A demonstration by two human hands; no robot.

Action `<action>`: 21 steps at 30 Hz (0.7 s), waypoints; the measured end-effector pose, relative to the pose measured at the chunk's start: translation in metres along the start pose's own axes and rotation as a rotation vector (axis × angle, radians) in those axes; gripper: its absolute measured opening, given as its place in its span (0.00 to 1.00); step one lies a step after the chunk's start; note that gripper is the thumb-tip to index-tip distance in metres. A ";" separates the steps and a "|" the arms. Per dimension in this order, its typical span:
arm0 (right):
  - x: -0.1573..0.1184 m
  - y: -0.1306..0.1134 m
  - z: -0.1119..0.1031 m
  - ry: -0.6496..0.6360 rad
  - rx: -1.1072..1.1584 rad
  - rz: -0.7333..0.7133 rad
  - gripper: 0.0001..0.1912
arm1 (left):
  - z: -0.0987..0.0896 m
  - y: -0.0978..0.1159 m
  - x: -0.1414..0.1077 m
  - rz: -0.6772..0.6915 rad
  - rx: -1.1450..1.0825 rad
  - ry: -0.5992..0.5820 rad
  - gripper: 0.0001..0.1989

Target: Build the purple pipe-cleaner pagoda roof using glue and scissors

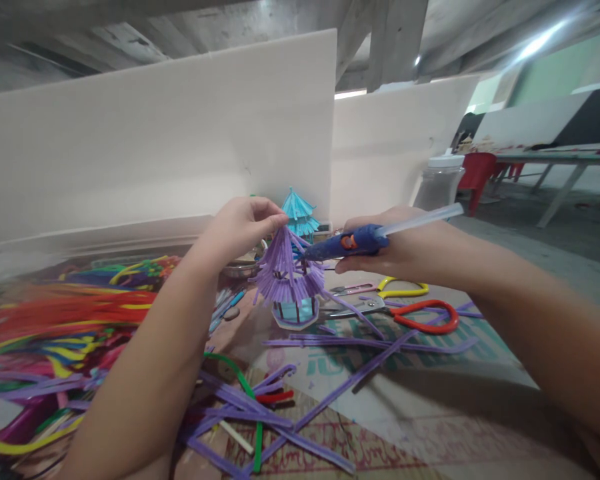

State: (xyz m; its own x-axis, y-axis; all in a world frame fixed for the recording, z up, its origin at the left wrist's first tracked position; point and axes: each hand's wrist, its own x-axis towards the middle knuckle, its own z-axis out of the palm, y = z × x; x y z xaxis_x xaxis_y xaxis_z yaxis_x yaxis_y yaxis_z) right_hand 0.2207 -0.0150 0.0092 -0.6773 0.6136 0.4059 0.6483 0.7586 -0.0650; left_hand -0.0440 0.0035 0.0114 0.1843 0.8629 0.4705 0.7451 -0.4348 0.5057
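A small purple pagoda model (pixel 291 288) with two roof tiers of pipe cleaners stands upright in the middle of the table. The thumb and fingers of my left hand (pixel 255 221) pinch the tip of its upper roof. My right hand (pixel 395 250) is wrapped round a blue hot glue gun (pixel 347 241), a clear glue stick jutting from its back end. The gun's nozzle meets the right side of the upper roof; whether it touches, I cannot tell. Directly behind rises a turquoise pagoda model (pixel 300 210), partly hidden by the purple one.
Red-handled scissors (pixel 425 317) and yellow-handled scissors (pixel 405 287) lie to the right. Loose purple pipe cleaners (pixel 330 400) cross the front. Colourful pipe cleaner bundles (pixel 70 313) fill the left. A clear jar (pixel 437 183) stands at the back right, before white boards (pixel 180 133).
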 end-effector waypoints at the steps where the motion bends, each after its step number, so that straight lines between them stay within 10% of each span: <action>1: 0.000 0.000 -0.001 0.001 -0.009 -0.003 0.16 | 0.000 0.000 0.000 -0.005 0.002 0.003 0.15; 21: -0.002 -0.001 -0.008 0.010 0.188 0.048 0.16 | -0.001 -0.004 0.001 0.015 -0.012 -0.005 0.15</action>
State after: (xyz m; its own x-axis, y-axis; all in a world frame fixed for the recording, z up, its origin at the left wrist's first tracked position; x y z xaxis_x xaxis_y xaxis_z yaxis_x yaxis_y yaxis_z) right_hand 0.2245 -0.0188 0.0157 -0.6431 0.6486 0.4071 0.6027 0.7567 -0.2534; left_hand -0.0475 0.0057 0.0104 0.1992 0.8575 0.4744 0.7346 -0.4511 0.5068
